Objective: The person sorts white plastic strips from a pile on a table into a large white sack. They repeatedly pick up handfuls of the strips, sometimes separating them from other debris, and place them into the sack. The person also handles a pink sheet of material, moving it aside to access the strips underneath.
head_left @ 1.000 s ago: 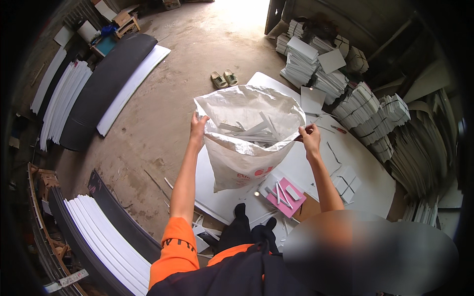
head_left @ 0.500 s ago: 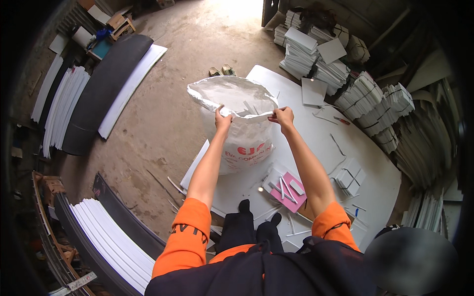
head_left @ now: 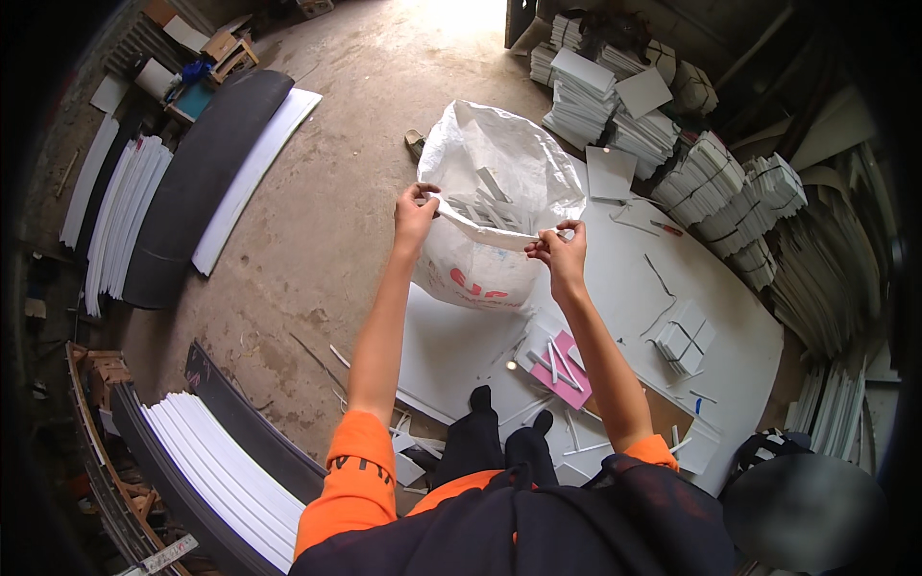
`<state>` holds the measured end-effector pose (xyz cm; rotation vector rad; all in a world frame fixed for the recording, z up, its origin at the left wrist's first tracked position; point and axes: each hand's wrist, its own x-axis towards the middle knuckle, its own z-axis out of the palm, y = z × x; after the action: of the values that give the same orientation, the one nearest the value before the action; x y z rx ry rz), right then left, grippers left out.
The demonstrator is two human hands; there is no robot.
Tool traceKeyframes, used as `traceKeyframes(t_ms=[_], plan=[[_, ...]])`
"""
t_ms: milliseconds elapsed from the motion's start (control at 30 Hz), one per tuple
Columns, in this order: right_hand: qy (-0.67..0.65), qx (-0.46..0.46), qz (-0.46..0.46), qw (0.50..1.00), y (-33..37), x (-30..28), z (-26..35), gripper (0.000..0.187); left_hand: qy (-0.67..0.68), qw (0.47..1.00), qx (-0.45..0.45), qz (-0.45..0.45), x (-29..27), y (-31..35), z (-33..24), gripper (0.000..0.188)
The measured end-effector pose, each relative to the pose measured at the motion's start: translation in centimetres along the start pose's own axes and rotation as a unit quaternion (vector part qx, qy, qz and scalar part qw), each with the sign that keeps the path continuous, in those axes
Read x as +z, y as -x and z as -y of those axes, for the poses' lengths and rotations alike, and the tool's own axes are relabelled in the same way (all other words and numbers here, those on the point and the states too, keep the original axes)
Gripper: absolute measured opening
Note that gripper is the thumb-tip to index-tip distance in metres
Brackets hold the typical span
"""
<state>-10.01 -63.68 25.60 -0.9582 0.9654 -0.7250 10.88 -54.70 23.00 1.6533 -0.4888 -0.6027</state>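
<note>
A large white woven sack (head_left: 478, 269) with red print stands in front of me, its mouth spread wide. Inside lie several white foam strips (head_left: 492, 187). My left hand (head_left: 416, 213) pinches the rolled rim at the near left corner. On the near right side of the rim, my right hand (head_left: 562, 252) grips the edge between thumb and fingers. The far rim of the sack stands up higher than the near one.
A white sheet (head_left: 624, 288) covers the floor under and right of the sack. Near my feet lie a pink sheet (head_left: 560, 370) and loose white strips. Strapped bundles of white sheets (head_left: 680, 338) and stacks (head_left: 582, 96) stand to the right; black and white foam sheets (head_left: 206, 192) lean at the left.
The sack's mouth has swung to the right and opened wider, its far rim rising. Both hands have kept hold of the rim, with the left moved slightly left and up.
</note>
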Motion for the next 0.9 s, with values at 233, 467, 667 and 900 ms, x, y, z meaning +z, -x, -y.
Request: traceKeyframes(t_ms=[233, 467, 667, 900], plan=[[0.071, 0.029, -0.046, 0.996, -6.1, -0.6, -5.2, 0.017, -0.219, 0.971, 0.049, -0.077, 4.9, -3.6, 6.9, 0.025], [0.227, 0.001, -0.06, 0.972, -6.1, -0.8, -3.5, 0.033, -0.271, 0.958, 0.031, -0.094, 6.3, -3.1, 5.5, 0.052], [0.271, -0.04, -0.084, 0.958, -5.2, -4.9, -4.0, 0.036, -0.258, 0.96, 0.022, -0.106, 6.8, -0.2, 4.5, 0.067], [0.294, -0.06, -0.139, 0.944, -0.1, -19.5, -5.8, 0.029, -0.293, 0.911, 0.176, -0.232, 4.7, 8.2, 7.4, 0.051]])
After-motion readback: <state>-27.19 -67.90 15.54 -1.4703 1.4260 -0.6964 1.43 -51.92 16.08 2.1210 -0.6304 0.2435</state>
